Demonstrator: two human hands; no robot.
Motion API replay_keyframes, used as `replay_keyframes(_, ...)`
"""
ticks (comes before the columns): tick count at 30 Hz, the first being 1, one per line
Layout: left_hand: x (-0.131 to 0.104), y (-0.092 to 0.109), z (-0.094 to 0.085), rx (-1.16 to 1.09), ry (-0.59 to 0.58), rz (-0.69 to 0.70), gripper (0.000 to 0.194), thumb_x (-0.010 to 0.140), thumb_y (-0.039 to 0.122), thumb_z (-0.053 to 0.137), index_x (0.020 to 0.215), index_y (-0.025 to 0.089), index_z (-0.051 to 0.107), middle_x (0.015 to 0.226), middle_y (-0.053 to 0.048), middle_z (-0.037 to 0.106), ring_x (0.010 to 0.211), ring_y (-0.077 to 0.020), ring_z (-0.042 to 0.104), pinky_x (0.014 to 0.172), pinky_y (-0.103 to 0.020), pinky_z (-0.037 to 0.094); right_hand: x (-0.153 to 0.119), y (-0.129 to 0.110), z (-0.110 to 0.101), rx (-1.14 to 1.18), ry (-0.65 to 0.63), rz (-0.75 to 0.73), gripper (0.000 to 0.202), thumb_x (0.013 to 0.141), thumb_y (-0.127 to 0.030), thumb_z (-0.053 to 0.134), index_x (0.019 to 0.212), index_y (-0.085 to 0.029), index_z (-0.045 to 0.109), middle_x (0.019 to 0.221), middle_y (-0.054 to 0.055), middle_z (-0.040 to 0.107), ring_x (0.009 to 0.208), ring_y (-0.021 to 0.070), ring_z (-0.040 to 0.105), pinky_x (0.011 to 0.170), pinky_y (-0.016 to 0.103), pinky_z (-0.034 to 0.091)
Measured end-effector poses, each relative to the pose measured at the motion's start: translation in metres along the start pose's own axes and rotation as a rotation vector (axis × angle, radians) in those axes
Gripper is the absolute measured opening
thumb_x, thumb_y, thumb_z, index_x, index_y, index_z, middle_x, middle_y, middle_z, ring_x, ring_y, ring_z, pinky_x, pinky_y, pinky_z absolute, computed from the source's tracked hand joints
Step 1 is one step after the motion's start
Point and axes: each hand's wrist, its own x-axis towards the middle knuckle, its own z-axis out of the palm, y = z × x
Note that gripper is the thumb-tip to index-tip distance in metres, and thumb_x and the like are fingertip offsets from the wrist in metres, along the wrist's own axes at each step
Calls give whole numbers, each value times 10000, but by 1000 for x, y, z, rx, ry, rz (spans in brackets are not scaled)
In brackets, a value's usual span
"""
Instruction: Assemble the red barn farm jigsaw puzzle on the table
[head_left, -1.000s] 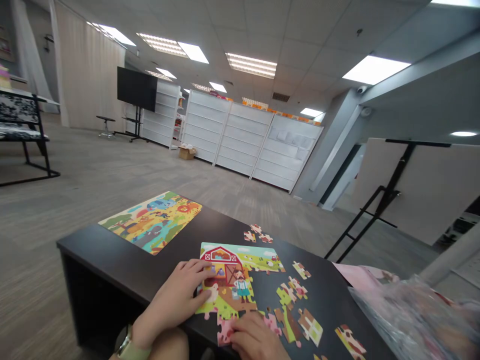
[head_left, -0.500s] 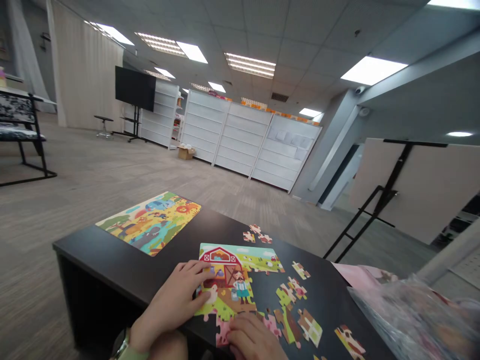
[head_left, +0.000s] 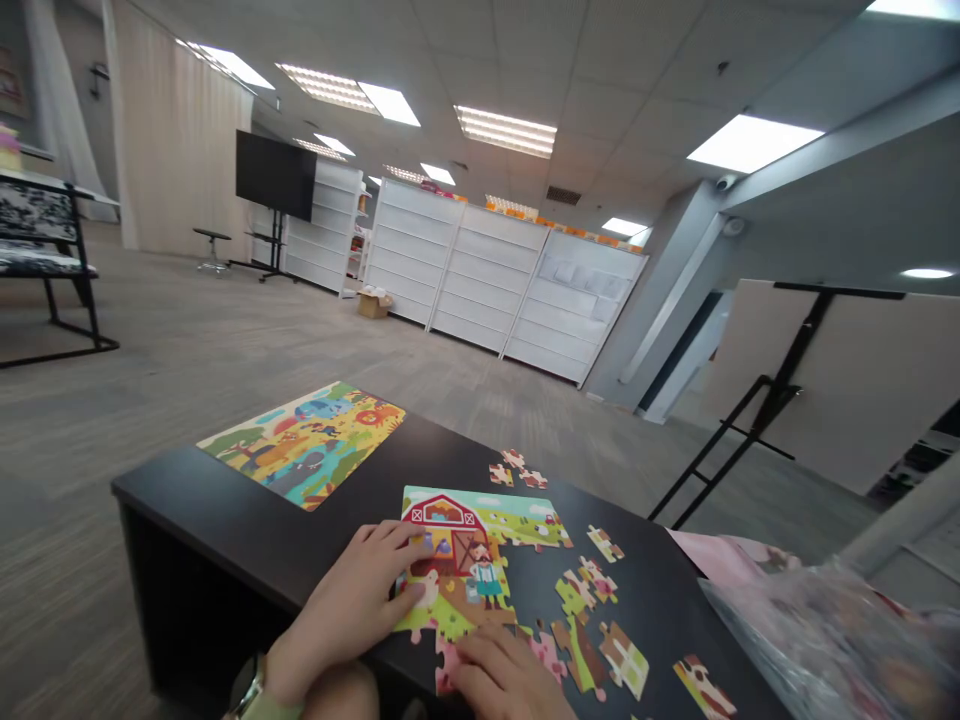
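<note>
On the black table a partly joined farm jigsaw puzzle [head_left: 457, 560] shows a red barn, a farmer and green fields. My left hand [head_left: 364, 580] lies over its left side, palm down with the fingers apart, touching the barn and the white hen. At the lower edge, my right hand [head_left: 510, 675] has its fingers together on a pink puzzle piece [head_left: 446, 662], which they partly cover. Several loose pieces lie to the right, among them a brown and green piece [head_left: 577, 655] and a piece with a window-like shape [head_left: 624, 658].
A finished animal puzzle [head_left: 307, 440] lies at the table's left. Three reddish-brown pieces [head_left: 514, 468] sit near the far edge. Crumpled clear plastic packaging [head_left: 832, 630] is at the right. Beyond stand an easel [head_left: 787, 400] and white shelving [head_left: 480, 270].
The view has shifted very slightly. My two hands stay in nearly the same places on the puzzle, and the loose pieces lie as before.
</note>
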Motion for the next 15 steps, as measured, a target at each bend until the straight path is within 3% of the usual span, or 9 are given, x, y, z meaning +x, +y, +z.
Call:
replay_keyframes(5, 1, 0, 2, 6, 2, 7, 362, 949, 335, 576, 1304, 395, 617, 1402, 5, 604, 1260, -271, 525, 1026, -430, 372, 5, -2, 2, -22, -30, 14, 130, 885, -103, 621, 895, -232, 622, 872, -2, 741, 768, 180, 676, 705, 261, 539)
replay_keyframes(9, 1, -1, 4, 18, 4, 9, 342, 955, 348, 559, 1288, 380, 631, 1399, -8, 610, 1267, -275, 522, 1024, -434, 374, 17, -6, -3, 26, -212, 104, 153, 773, -117, 671, 862, -233, 626, 853, -1, 733, 800, 199, 677, 794, 288, 549)
replay_keyframes(11, 0, -1, 4, 18, 3, 15, 347, 949, 346, 559, 1287, 371, 636, 1395, -13, 614, 1264, -274, 527, 1021, -428, 380, 25, -7, -13, 26, -240, 122, 126, 769, -130, 668, 844, -229, 644, 836, 10, 737, 800, 208, 684, 808, 296, 556)
replay_keyframes(13, 0, -1, 4, 19, 10, 16, 350, 940, 341, 561, 1278, 357, 646, 1394, -20, 616, 1262, -274, 530, 1019, -419, 383, 32, -11, -32, 55, -175, 127, 130, 820, -137, 642, 911, -223, 675, 893, 25, 756, 836, 204, 699, 810, 279, 561)
replay_keyframes(15, 1, -1, 4, 19, 22, 14, 341, 936, 349, 560, 1263, 345, 658, 1392, -28, 619, 1268, -275, 529, 1017, -410, 385, 32, -22, -59, 133, 48, 184, 165, 915, -165, 606, 1049, -224, 683, 1031, 35, 755, 911, 188, 703, 844, 275, 564)
